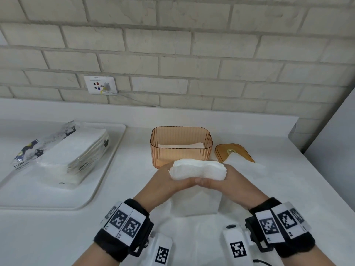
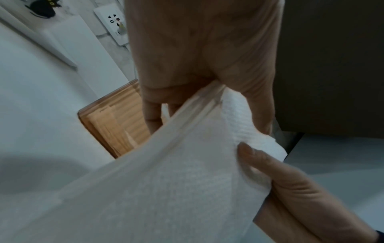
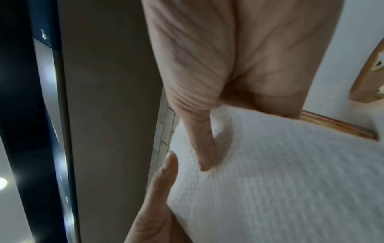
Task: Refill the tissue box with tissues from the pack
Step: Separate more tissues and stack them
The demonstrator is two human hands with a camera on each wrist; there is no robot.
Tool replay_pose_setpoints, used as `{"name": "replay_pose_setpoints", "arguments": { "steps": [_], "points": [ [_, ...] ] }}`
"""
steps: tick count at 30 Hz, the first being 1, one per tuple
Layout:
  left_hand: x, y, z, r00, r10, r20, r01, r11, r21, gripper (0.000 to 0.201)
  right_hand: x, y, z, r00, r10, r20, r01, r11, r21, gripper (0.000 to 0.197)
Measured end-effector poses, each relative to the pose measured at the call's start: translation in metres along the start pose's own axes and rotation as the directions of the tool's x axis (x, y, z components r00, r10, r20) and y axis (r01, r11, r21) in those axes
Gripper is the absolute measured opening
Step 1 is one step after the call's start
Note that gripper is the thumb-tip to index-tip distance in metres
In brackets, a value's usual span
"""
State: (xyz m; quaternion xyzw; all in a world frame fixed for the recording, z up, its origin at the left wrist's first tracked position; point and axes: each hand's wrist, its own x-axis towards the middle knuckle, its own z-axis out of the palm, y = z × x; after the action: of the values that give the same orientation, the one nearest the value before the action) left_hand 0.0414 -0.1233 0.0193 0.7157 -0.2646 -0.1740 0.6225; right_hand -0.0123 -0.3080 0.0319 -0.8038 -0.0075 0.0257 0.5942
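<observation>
On the white counter (image 1: 249, 189), the tray (image 1: 107, 169) with the opened tissue pack (image 1: 63, 152) lies well left of the amber tissue box (image 1: 181, 146), which stands open, a few tissues at its bottom; its lid (image 1: 233, 151) rests just right. Just in front of the box, the left hand (image 1: 169, 181) and right hand (image 1: 228, 181) squeeze a tissue stack (image 1: 197, 169) between them, fingers curled beneath, thumbs pinching its ends. This looks like the transfer step; next the stack needs lowering level into the box.

Soft embossed paper tissues (image 1: 197, 169); ribbed translucent amber plastic box (image 1: 180, 144); glossy printed film pack (image 1: 57, 150).
</observation>
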Motion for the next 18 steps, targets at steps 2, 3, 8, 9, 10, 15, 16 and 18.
{"name": "replay_pose_setpoints", "arguments": {
  "steps": [2,3,8,9,10,15,16,18],
  "points": [
    [-0.002,0.001,0.001,1.000,0.010,0.010,-0.009,0.997,-0.072,0.047,0.000,-0.005,-0.004,1.000,-0.023,-0.014,0.024,0.999,0.043,0.045],
    [-0.004,0.001,0.003,1.000,0.019,0.024,-0.017,0.998,-0.064,0.044,0.000,-0.006,-0.005,0.999,-0.033,-0.014,0.034,0.998,0.059,0.049],
    [-0.004,0.004,0.006,0.981,-0.005,-0.192,-0.049,0.961,-0.274,0.038,-0.003,0.003,-0.003,1.000,0.024,0.002,-0.024,0.992,0.120,0.046],
    [-0.003,0.005,0.004,0.971,-0.038,-0.238,-0.060,0.918,-0.391,0.038,-0.005,0.008,-0.003,0.999,0.037,0.009,-0.038,0.991,0.129,0.045],
    [-0.003,0.006,0.001,0.965,-0.056,-0.255,-0.076,0.874,-0.481,0.040,-0.006,0.013,-0.002,0.999,0.047,0.019,-0.049,0.987,0.151,0.045],
    [-0.016,-0.010,-0.021,0.969,-0.077,-0.237,-0.036,0.898,-0.439,0.065,-0.005,0.031,-0.006,0.997,0.064,0.035,-0.073,0.872,0.485,0.078],
    [-0.020,-0.015,-0.029,0.973,-0.086,-0.216,0.001,0.930,-0.367,0.074,-0.004,0.032,-0.009,0.998,0.060,0.015,-0.059,0.857,0.512,0.080],
    [-0.027,-0.020,-0.043,0.984,-0.139,-0.110,0.118,0.977,-0.179,0.074,-0.002,0.032,-0.012,0.997,0.070,-0.019,-0.053,0.874,0.484,0.077]
  ]
}}
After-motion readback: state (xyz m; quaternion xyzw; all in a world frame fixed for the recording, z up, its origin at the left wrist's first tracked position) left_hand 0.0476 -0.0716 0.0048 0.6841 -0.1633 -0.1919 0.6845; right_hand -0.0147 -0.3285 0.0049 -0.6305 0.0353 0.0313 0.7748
